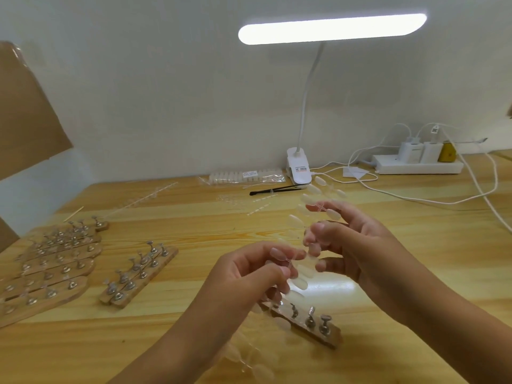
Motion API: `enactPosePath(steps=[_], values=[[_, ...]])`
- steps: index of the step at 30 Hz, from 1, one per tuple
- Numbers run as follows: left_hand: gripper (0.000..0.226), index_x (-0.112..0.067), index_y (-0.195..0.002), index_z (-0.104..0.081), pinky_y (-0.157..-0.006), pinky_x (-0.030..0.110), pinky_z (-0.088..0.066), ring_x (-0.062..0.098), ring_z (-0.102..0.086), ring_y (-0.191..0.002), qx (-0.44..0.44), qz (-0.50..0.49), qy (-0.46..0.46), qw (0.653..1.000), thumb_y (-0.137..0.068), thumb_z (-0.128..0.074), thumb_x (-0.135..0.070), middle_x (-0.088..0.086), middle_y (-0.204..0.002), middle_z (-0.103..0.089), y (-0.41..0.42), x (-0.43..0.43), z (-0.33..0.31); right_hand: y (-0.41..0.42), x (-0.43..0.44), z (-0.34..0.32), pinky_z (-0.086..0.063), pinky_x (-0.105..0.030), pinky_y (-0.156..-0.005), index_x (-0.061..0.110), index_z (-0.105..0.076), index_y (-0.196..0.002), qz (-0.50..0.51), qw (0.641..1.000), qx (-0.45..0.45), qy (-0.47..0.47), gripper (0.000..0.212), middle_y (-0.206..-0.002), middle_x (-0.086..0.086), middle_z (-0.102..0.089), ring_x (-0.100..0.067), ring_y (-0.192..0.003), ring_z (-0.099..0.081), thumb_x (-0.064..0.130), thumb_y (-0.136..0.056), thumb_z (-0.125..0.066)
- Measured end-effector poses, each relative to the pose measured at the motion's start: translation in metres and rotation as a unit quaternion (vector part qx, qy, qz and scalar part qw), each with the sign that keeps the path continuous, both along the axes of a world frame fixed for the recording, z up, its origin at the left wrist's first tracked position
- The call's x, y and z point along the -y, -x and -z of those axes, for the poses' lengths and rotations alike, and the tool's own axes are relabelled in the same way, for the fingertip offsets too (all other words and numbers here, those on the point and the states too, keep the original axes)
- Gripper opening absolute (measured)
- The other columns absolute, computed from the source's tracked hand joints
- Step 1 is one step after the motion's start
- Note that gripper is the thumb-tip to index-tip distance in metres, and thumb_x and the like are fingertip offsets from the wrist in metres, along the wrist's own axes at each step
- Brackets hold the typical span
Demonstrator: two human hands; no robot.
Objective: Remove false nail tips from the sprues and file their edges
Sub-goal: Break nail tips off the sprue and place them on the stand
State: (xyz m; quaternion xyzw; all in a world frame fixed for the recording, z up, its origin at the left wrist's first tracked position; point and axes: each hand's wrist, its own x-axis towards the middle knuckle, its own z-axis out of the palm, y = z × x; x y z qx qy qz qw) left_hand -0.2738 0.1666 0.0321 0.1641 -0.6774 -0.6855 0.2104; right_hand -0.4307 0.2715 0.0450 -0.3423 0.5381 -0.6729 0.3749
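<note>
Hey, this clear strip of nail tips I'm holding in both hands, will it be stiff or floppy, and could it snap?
Probably floppy: the strip bends between the left hand and right hand, and its lower end droops towards the table. Likely very light, being thin clear plastic. Its slim stems look easy to snap if twisted.

lamp (pixel 297 167) behind holder blocks (pixel 140 275)

Legible text: none.
- Lamp clip (pixel 298 169), printed label: red mark at left, dark lines beside it, too small to read.
- Clear bag of nail tips (pixel 243 177), white sticker: fine print, unreadable.
- White cable tag (pixel 435 130): dark square code pattern, blurred.
- White charger (pixel 411 151) in power strip (pixel 415 167): faint grey marking, unreadable.
</note>
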Motion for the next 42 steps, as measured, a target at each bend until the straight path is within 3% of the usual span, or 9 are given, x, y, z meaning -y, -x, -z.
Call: enactPosePath(steps=[5, 8, 12, 16, 22, 25, 30, 38, 42], values=[[0.025, -0.028, -0.093, -0.079, -0.062, 0.015, -0.049, 0.005, -0.061, -0.065, -0.006, 0.002, 0.056, 0.998, -0.075, -0.065, -0.018, -0.003, -0.076, -0.070, -0.002, 0.002, 0.000, -0.001, -0.002, -0.001, -0.053, -0.024, -0.057, 0.016, -0.062, -0.115, -0.040, 0.999, 0.017, -0.011, 0.031, -0.073, -0.004, -0.063, -0.014, -0.064, -0.059, 0.012, -0.085, -0.065], [0.022, -0.030, -0.092, -0.079, -0.060, 0.017, -0.049, 0.007, -0.062, -0.064, -0.005, -0.009, 0.053, 0.999, -0.072, -0.072, -0.022, -0.002, -0.075, -0.069, 0.001, 0.002, 0.000, -0.006, -0.006, -0.005, -0.054, -0.022, -0.061, 0.020, -0.072, -0.092, -0.031, 0.996, -0.081, 0.023, 0.013, -0.074, 0.002, -0.064, -0.011, -0.067, -0.059, 0.021, -0.080, -0.067], [0.020, -0.026, -0.090, -0.078, -0.061, 0.017, -0.049, 0.007, -0.061, -0.062, -0.021, -0.007, 0.055, 0.998, -0.071, -0.079, -0.024, -0.009, -0.071, -0.066, 0.001, 0.004, 0.000, -0.009, -0.010, -0.008, -0.050, -0.012, -0.061, 0.022, -0.070, -0.085, 0.009, 0.975, -0.205, 0.085, 0.022, -0.074, 0.004, -0.067, -0.002, -0.066, -0.062, 0.042, -0.075, -0.072], [0.021, -0.027, -0.092, -0.077, -0.066, 0.016, -0.049, 0.004, -0.058, -0.069, -0.071, -0.001, 0.113, 0.991, -0.072, -0.076, -0.034, -0.014, -0.080, -0.068, -0.001, 0.003, 0.000, -0.001, -0.008, -0.009, -0.052, -0.016, -0.060, 0.026, -0.075, -0.085, -0.028, 0.996, -0.048, 0.067, 0.015, -0.074, 0.000, -0.069, -0.007, -0.060, -0.059, 0.035, -0.075, -0.082], [0.015, -0.038, -0.093, -0.075, -0.075, 0.014, -0.047, 0.011, -0.065, -0.088, -0.111, -0.054, 0.271, 0.955, -0.082, -0.068, -0.032, -0.012, -0.096, -0.067, -0.001, -0.001, -0.001, 0.000, -0.003, -0.001, -0.052, -0.019, -0.055, 0.006, -0.065, -0.112, -0.125, 0.981, 0.146, 0.013, 0.057, -0.066, 0.001, -0.057, -0.007, -0.054, -0.053, 0.033, -0.068, -0.089], [0.014, -0.034, -0.097, -0.074, -0.078, 0.016, -0.047, 0.016, -0.064, -0.091, -0.121, -0.056, 0.305, 0.943, -0.086, -0.065, -0.030, -0.013, -0.098, -0.065, -0.001, -0.001, 0.000, -0.001, -0.004, -0.002, -0.048, -0.016, -0.047, 0.004, -0.059, -0.120, -0.135, 0.978, 0.156, 0.029, 0.061, -0.068, 0.001, -0.057, -0.006, -0.053, -0.052, 0.027, -0.070, -0.086], [0.014, -0.034, -0.099, -0.071, -0.082, 0.018, -0.046, 0.021, -0.063, -0.097, -0.126, -0.038, 0.306, 0.943, -0.089, -0.063, -0.029, -0.009, -0.102, -0.065, -0.001, -0.002, 0.002, -0.006, -0.002, 0.003, -0.037, -0.013, -0.039, 0.011, -0.065, -0.092, -0.144, 0.973, 0.179, 0.020, 0.025, -0.072, 0.000, -0.049, -0.004, -0.050, -0.047, 0.023, -0.075, -0.079], [0.013, -0.032, -0.097, -0.072, -0.081, 0.014, -0.045, 0.012, -0.063, -0.092, -0.138, -0.032, 0.273, 0.951, -0.088, -0.065, -0.025, -0.011, -0.101, -0.067, 0.000, -0.005, 0.002, -0.011, -0.002, 0.006, -0.035, -0.012, -0.035, 0.004, -0.067, -0.099, -0.151, 0.973, 0.176, 0.010, 0.030, -0.070, -0.001, -0.050, -0.005, -0.047, -0.046, 0.024, -0.079, -0.076], [0.014, -0.035, -0.092, -0.075, -0.074, 0.013, -0.047, 0.003, -0.062, -0.082, -0.142, -0.019, 0.208, 0.968, -0.083, -0.069, -0.028, -0.013, -0.095, -0.070, 0.000, -0.008, -0.001, -0.014, -0.002, 0.006, -0.048, -0.016, -0.051, 0.010, -0.072, -0.108, -0.146, 0.979, 0.145, 0.006, 0.048, -0.087, -0.007, -0.061, -0.010, -0.065, -0.055, 0.043, -0.074, -0.079]])
